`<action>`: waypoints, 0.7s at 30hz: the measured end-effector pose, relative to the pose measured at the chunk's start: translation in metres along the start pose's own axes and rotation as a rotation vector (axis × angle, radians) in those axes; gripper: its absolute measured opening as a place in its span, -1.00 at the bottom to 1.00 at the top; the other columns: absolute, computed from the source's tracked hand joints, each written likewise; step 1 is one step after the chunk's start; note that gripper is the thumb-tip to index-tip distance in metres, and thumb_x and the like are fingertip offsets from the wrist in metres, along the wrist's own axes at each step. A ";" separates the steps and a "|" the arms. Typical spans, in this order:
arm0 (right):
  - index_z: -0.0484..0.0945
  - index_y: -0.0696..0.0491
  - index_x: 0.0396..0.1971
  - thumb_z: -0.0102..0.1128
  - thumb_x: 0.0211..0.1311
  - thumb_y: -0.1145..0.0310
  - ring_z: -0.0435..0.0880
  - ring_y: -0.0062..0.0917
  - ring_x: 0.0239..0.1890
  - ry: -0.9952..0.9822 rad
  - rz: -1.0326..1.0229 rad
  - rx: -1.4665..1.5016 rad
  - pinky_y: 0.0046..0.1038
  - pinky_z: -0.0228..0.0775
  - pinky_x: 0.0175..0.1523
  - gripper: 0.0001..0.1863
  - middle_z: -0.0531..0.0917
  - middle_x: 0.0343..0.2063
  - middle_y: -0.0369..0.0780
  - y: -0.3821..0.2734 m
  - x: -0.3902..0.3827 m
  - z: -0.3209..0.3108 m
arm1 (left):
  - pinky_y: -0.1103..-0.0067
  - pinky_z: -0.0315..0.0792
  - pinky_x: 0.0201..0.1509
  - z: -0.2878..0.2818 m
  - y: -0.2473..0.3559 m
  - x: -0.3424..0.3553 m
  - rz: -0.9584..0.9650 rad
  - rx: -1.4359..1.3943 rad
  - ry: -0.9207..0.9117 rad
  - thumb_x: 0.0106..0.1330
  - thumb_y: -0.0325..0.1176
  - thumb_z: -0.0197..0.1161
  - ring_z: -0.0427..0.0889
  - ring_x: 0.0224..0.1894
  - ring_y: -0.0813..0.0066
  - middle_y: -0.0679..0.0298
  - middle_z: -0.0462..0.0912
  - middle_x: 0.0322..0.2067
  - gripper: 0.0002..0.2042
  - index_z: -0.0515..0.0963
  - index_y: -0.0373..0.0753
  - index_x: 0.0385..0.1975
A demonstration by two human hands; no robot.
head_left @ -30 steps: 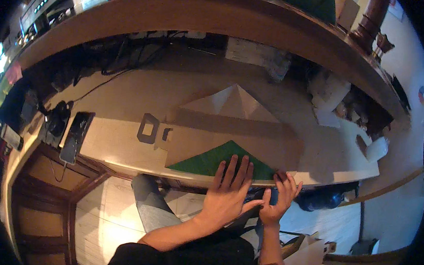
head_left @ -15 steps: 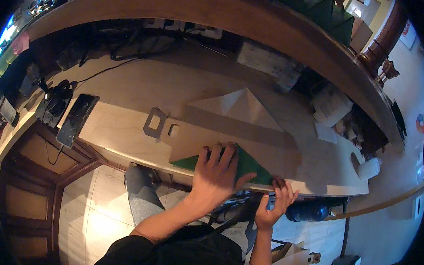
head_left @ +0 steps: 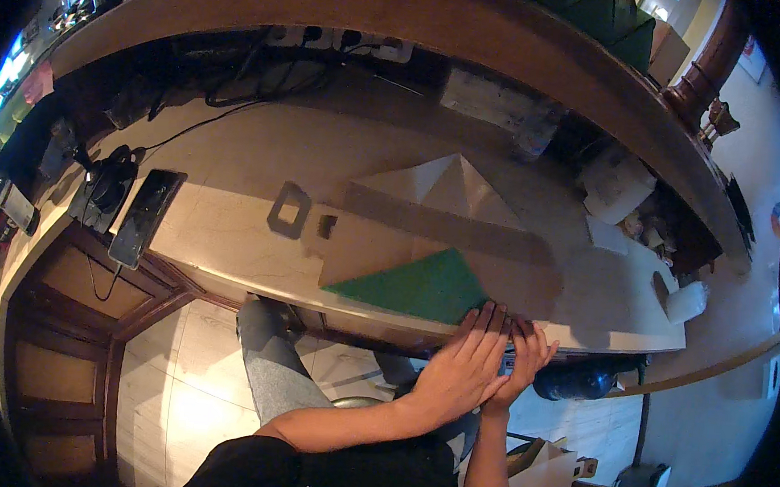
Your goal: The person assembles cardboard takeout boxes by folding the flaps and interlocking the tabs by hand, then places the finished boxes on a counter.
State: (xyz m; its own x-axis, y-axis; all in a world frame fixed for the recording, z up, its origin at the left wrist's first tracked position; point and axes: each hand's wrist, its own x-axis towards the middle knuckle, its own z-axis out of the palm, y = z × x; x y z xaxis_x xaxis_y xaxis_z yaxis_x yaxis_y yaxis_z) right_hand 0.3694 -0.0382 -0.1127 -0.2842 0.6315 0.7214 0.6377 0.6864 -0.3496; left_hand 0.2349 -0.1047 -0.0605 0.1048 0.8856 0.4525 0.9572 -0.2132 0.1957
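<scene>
Left hand [head_left: 461, 371], right hand [head_left: 525, 368], at green flap [head_left: 416, 285]

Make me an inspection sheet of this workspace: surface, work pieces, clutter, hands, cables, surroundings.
Surface: pale desk, partly shadowed.
Work pieces: green triangle on brown paper, near the front edge.
Clutter: dark phone, left; white roll-shaped object, right.
Left hand: fingertips at the triangle's right corner.
Right hand: beside the left, partly hidden by it; grip unclear.
Cables: black cable toward the back left; thin cable at the phone's near end.
Surroundings: wooden shelf beyond; pale floor below.
</scene>
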 end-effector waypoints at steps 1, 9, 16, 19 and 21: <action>0.64 0.08 0.07 0.15 0.34 0.21 0.42 -0.19 0.38 -0.002 0.008 0.021 0.16 -0.35 0.59 -0.60 0.64 0.18 -0.17 0.001 -0.001 0.000 | 0.17 0.00 0.62 0.001 -0.002 -0.003 -0.006 -0.023 0.015 0.40 0.08 0.14 0.23 0.50 -0.02 -0.08 0.35 0.39 -0.28 0.37 -0.45 0.33; 0.66 0.08 0.04 0.21 0.15 0.39 0.42 -0.16 0.37 -0.008 -0.013 -0.031 0.18 -0.31 0.59 -0.59 0.64 0.13 -0.16 -0.002 0.000 0.001 | 0.15 0.03 0.59 -0.046 -0.055 -0.043 -0.221 -0.008 -0.035 0.33 0.12 0.25 0.27 0.49 0.13 0.07 0.35 0.43 -0.23 0.34 -0.34 0.39; 0.60 0.09 0.12 0.24 0.11 0.43 0.43 -0.16 0.37 -0.028 -0.019 -0.038 0.20 -0.30 0.58 -0.51 0.64 0.13 -0.17 -0.001 0.001 -0.003 | 0.07 0.03 0.58 -0.081 -0.093 -0.077 -0.383 0.185 0.005 0.30 0.03 0.31 0.27 0.48 0.08 0.03 0.35 0.42 -0.25 0.34 -0.35 0.39; 0.55 0.09 0.16 0.30 0.14 0.41 0.44 -0.17 0.36 -0.023 -0.021 0.037 0.16 -0.27 0.59 -0.48 0.64 0.13 -0.16 -0.007 0.006 -0.011 | 0.06 0.08 0.55 -0.090 -0.101 -0.085 -0.367 0.059 0.080 0.31 -0.19 0.36 0.44 0.36 0.11 0.07 0.50 0.28 -0.35 0.37 -0.37 0.35; 0.54 0.09 0.16 0.33 0.17 0.39 0.46 -0.17 0.34 -0.011 0.077 0.156 0.13 -0.24 0.59 -0.49 0.64 0.13 -0.14 -0.015 0.010 -0.020 | 0.04 0.14 0.52 -0.089 -0.109 -0.091 -0.318 -0.008 0.258 0.21 -0.47 0.40 0.62 0.14 0.15 0.13 0.66 0.02 -0.41 0.44 -0.34 0.28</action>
State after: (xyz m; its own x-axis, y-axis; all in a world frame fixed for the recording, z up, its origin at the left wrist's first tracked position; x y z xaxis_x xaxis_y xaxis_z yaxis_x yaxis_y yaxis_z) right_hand 0.3714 -0.0496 -0.0879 -0.2471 0.6880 0.6823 0.5391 0.6827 -0.4932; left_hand 0.0974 -0.1992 -0.0458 -0.2685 0.7758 0.5710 0.9285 0.0507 0.3678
